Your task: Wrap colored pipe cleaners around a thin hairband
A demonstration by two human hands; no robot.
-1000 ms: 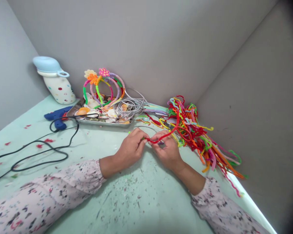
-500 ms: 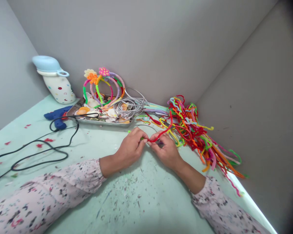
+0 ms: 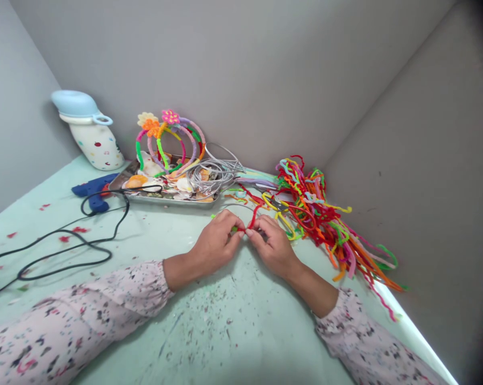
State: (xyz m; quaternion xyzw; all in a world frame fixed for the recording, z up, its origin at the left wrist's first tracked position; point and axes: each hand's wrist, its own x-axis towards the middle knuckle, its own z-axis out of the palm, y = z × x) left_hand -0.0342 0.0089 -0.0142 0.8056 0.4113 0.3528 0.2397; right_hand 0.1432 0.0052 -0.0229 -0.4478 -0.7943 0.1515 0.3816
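In the middle of the head view my left hand (image 3: 213,243) and my right hand (image 3: 274,245) meet at the fingertips, both closed in a pinch. A red pipe cleaner (image 3: 254,216) runs up from between them, its lower end held by the right fingers. Green and red fuzz shows at the left fingertips, where that hand pinches a wire wrapped in pipe cleaner. Thin grey wire (image 3: 241,205) arcs just behind the hands. Much of the wrapped part is hidden by the fingers. Scissors with yellow handles (image 3: 283,220) lie beside the right hand.
Behind stands a metal tray (image 3: 173,202) with colourful flower hoops (image 3: 171,141) and coiled wire (image 3: 217,176). A pile of pipe cleaners (image 3: 321,214) lies right. At left are a blue glue gun (image 3: 94,190), its black cord (image 3: 92,243) and a white bottle (image 3: 94,141).
The red pipe cleaner's free end has swung from the upper right to nearly upright and shows shorter above the fingers. Both hands stay in nearly the same place.
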